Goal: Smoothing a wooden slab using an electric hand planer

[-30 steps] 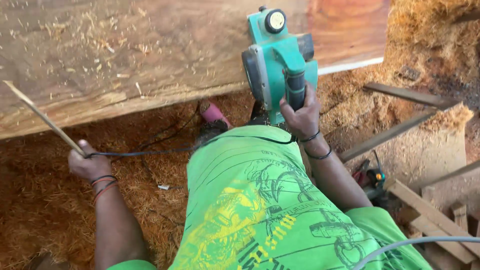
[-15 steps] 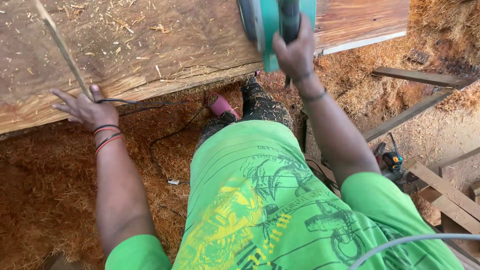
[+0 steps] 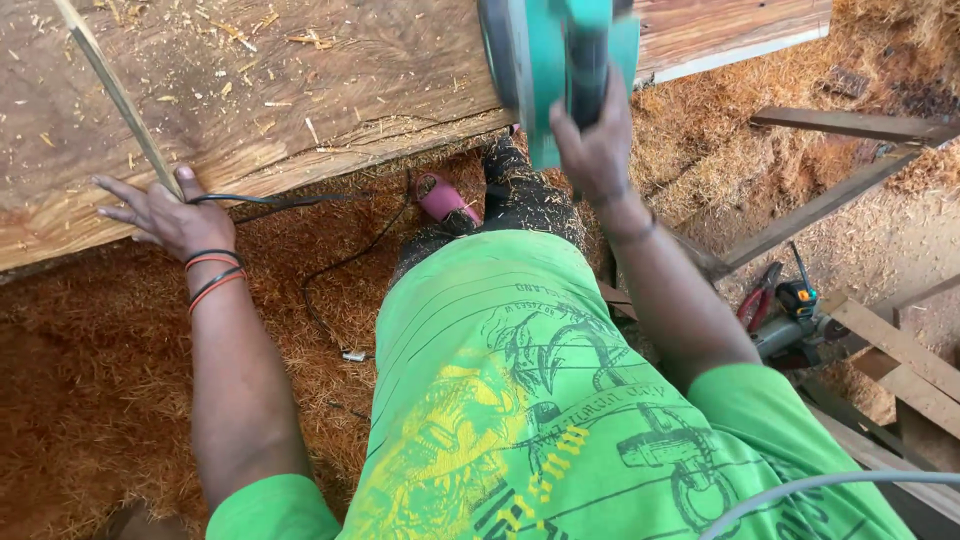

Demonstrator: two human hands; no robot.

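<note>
A wide rough wooden plank (image 3: 300, 90) runs across the top of the head view, strewn with shavings. My right hand (image 3: 592, 140) grips the dark handle of a teal electric planer (image 3: 545, 50) resting on the plank near its front edge. My left hand (image 3: 165, 215) lies flat against the plank's front edge with fingers spread, beside a thin wooden stick (image 3: 115, 90), and the planer's black cable (image 3: 280, 200) runs under its thumb. I wear a green printed shirt.
Thick reddish wood shavings (image 3: 90, 380) cover the ground. Timber offcuts (image 3: 890, 350) lie at the right, with another power tool (image 3: 790, 320) and red-handled pliers (image 3: 755, 300) among them. A pink sandal (image 3: 440, 195) shows below the plank.
My right hand has pushed the planer further up across the plank. My left hand rose from the shavings to the plank's edge and now rests there with the cable.
</note>
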